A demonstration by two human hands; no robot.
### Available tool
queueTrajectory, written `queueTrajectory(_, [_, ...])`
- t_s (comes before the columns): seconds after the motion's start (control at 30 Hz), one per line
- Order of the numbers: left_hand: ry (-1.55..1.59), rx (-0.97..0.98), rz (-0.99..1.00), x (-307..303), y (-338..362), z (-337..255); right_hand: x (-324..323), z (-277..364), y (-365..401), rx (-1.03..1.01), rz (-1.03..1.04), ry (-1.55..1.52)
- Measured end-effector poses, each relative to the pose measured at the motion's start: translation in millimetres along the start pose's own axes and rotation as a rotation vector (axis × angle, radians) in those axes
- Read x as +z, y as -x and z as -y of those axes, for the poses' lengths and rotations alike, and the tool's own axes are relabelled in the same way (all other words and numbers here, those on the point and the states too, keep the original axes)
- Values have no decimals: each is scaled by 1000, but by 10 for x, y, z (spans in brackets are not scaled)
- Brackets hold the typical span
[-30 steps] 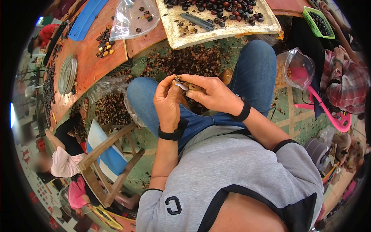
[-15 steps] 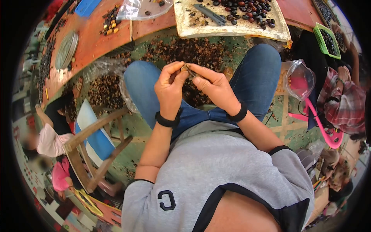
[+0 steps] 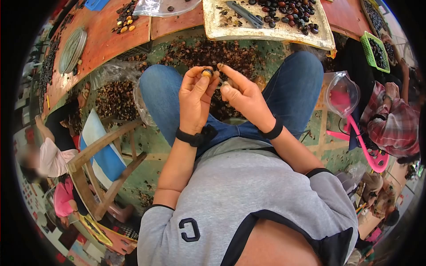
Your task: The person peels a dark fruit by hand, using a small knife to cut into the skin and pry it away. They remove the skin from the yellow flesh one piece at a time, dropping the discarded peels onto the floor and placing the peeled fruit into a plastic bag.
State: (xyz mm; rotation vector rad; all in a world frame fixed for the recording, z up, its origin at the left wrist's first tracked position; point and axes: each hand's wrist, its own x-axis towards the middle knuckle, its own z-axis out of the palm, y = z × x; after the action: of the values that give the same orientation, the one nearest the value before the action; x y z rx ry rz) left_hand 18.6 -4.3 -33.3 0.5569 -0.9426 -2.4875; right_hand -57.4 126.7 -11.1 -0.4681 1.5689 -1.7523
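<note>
Between the thumb and fingers of my left hand is a small round nut, yellowish with a dark part. Just to its right, my right hand has its index finger stretched out and its thumb apart from it, with nothing clearly held between them. Both hands are above my lap. Beyond them, a pale tray on the table holds dark and reddish nuts and a grey knife-like tool.
Shell debris covers the floor below the red table. A wooden stool stands at the left. At the right are a pink-handled scoop, a green basket and a person in plaid.
My hands have moved apart; my right fingers have come off the nut and spread. The nut now shows in my left fingers. The view has shifted slightly.
</note>
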Motion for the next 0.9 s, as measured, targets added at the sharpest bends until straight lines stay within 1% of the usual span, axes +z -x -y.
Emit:
queueTrajectory(0.03, [29,-21,11,-23,-13,7,1,-7,-1,-1,-6,-3])
queueTrajectory(0.1, [17,-16,-1,-11,-10,20,7,25,-1,-144,-5,280])
queueTrajectory(0.13, [9,-6,-15,10,-8,20,-7,93,11,-83,3,315])
queueTrajectory(0.27, [72,-49,0,16,18,34,-18,117,17,-113,17,378])
queueTrajectory(0.33, [151,-115,-7,46,45,50,-8,29,-3,-254,-32,408])
queueTrajectory(0.37, [148,-118,-4,63,62,56,-8,0,-1,-255,-36,406])
queueTrajectory(0.43, [190,-188,-56,113,84,52,-2,-7,4,-357,-105,455])
queueTrajectory(0.57, [160,-172,-29,108,72,99,-49,44,1,-325,-110,501])
queueTrajectory(0.67, [73,-128,-57,124,67,107,-73,-21,-23,-299,-92,448])
queueTrajectory(0.73, [87,-92,-59,137,57,99,-57,-48,-28,-269,-54,215])
queueTrajectory(0.87, [85,-76,-15,142,67,77,-44,11,19,-220,-24,202])
queueTrajectory(0.9, [87,-79,-14,137,65,83,-50,10,19,-237,-40,267])
